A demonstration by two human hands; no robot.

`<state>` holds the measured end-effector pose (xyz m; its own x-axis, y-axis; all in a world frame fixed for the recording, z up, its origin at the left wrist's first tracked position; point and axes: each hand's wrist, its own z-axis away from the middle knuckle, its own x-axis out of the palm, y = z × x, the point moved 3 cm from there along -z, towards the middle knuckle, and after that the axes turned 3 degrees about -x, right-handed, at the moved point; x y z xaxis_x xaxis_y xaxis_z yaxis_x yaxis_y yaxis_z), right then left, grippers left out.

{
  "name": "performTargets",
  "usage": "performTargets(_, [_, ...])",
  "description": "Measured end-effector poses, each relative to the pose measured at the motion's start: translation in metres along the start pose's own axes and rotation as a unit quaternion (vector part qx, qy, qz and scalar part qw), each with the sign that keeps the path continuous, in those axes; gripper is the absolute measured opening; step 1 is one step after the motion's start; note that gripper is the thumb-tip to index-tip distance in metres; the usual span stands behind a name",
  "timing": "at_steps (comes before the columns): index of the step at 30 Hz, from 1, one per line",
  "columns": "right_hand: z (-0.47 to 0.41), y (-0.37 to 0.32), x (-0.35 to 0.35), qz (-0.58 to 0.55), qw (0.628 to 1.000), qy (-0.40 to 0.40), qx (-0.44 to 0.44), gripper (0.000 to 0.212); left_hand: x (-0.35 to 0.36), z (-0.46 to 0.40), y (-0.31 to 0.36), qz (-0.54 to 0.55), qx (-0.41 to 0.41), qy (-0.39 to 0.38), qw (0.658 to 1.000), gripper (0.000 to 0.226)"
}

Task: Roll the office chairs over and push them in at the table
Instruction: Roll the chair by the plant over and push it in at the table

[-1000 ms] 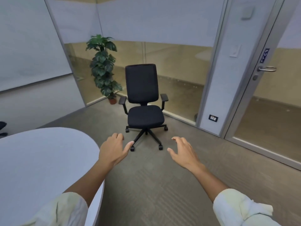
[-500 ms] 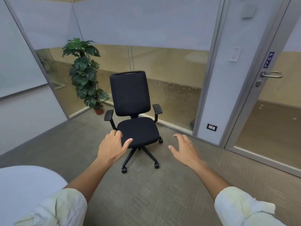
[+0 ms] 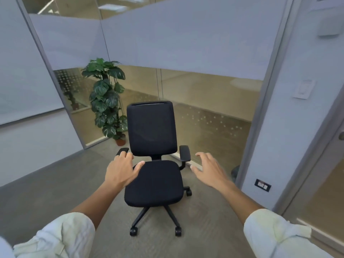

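Note:
A black office chair [image 3: 153,180] with armrests and a wheeled base stands on the carpet facing me, its back toward a glass wall. My left hand [image 3: 122,170] reaches out over the chair's left armrest, fingers spread, holding nothing. My right hand [image 3: 209,169] hovers open just right of the right armrest [image 3: 184,153], not touching it. A sliver of the white table [image 3: 4,247] shows at the bottom left corner.
A potted leafy plant [image 3: 108,101] stands in the corner behind the chair on the left. Glass partitions with frosted bands run behind. A glass door [image 3: 331,174] is at the right, with a wall socket [image 3: 262,185] low beside it.
I have moved closer to the chair; it now fills the middle of the view. Both hands have reached forward to its armrests. The white table has slid almost out of view.

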<state>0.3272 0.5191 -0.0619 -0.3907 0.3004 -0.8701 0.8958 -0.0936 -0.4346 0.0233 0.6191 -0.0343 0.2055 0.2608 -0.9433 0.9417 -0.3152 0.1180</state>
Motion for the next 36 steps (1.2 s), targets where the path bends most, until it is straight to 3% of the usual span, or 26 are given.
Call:
performTargets(22, [-0.416,0.071,0.052,0.025,0.997,-0.037,-0.067,0.054,0.129,-0.389,0.007,0.012,-0.059,0.034,0.998,0.054])
performTargets(36, [-0.634,0.137,0.099,-0.039,0.984,-0.081,-0.152,0.053,0.218,-0.555,0.048,-0.006,-0.117,0.021,0.993,0.054])
